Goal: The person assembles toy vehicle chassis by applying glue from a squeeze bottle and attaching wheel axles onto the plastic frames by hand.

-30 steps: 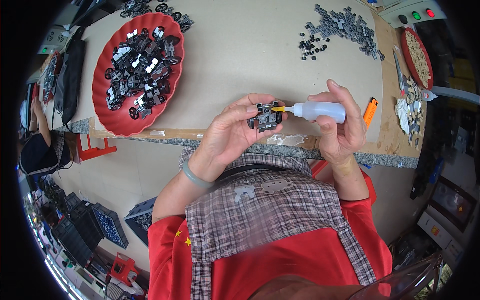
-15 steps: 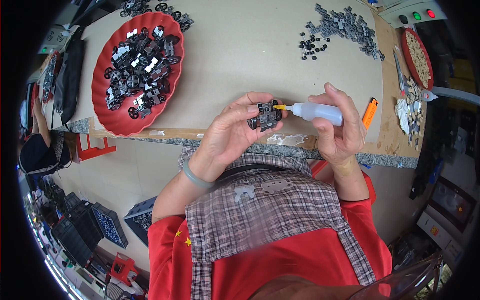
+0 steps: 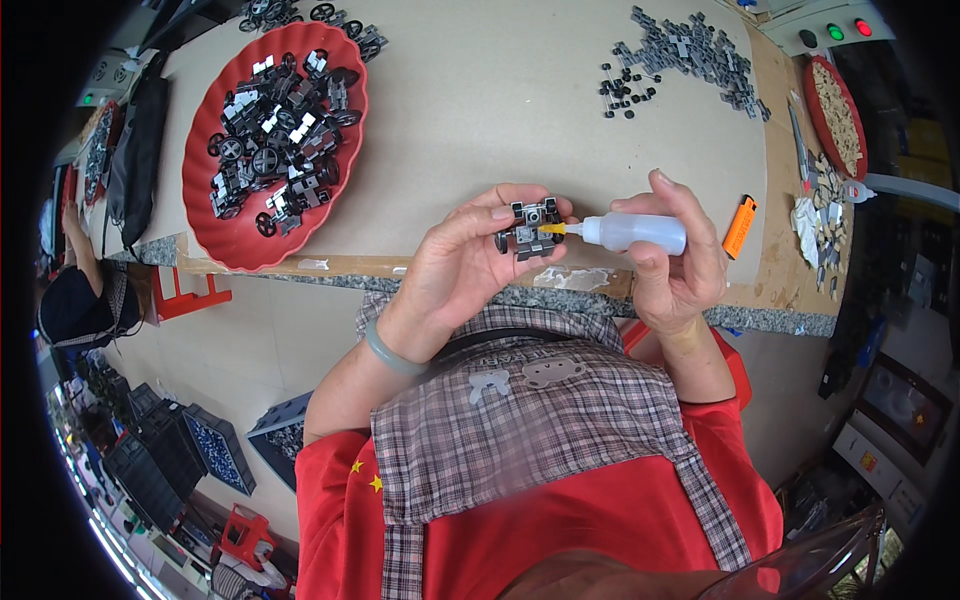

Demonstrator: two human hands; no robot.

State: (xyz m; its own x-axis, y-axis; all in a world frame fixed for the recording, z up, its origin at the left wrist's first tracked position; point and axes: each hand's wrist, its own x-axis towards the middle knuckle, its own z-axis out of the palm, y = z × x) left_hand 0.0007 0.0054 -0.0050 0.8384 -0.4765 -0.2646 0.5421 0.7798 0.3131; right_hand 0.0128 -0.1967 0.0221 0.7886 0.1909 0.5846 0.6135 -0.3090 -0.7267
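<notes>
Pinched in the fingers of my left hand (image 3: 455,245) is a small dark toy car chassis (image 3: 534,222) with black wheels, above the table's front edge. My right hand (image 3: 690,245) is closed round a translucent white squeeze bottle (image 3: 645,234), tipped on its side. Its yellow nozzle (image 3: 553,229) points left and meets the upturned face of the chassis near its middle; whether any liquid comes out is too small to see. A red scalloped bowl (image 3: 200,215) to the left is heaped with similar wheeled chassis.
Loose grey parts (image 3: 690,55) and small black wheels (image 3: 625,92) lie at the far right. An orange lighter-shaped object (image 3: 740,227) sits right of my hand. Beyond it are a red tray of beige bits (image 3: 835,118) and a crumpled white tissue (image 3: 804,220). Another person (image 3: 90,300) works at far left.
The nozzle has moved slightly left and down across the chassis, from near its upper right part toward its middle. The chassis has tilted a little in my left hand.
</notes>
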